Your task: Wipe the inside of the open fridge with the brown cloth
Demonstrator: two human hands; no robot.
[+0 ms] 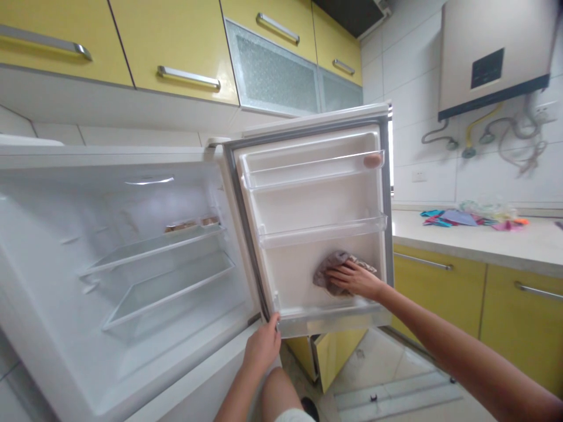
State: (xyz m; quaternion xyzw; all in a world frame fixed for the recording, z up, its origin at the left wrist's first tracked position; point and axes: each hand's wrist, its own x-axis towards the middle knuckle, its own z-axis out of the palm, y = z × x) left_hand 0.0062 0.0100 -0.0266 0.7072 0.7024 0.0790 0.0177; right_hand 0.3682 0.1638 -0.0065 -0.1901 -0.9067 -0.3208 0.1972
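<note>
A refrigerator door (308, 202) stands wide open, with its inner side facing me. My right hand (352, 276) presses a crumpled grey-brown cloth (328, 272) against the door's lower inner panel, just above the bottom door shelf (334, 322). The fingers lie over the cloth, and its patterned edge shows beside them. Down at the door's lower hinge-side corner, my left hand (264, 341) is closed on the edge. Part of its grip is hidden. Above the cloth run two clear door shelves; an egg-like brown object (372, 160) sits in the top one.
Inside the refrigerator (65, 199) are two glass shelves, the upper holding small packs of food (181, 227). A yellow cabinet door (336, 357) hangs open beneath the refrigerator door. Colourful cloths (457, 218) lie on the right counter (475, 245). A water heater (492, 53) hangs above.
</note>
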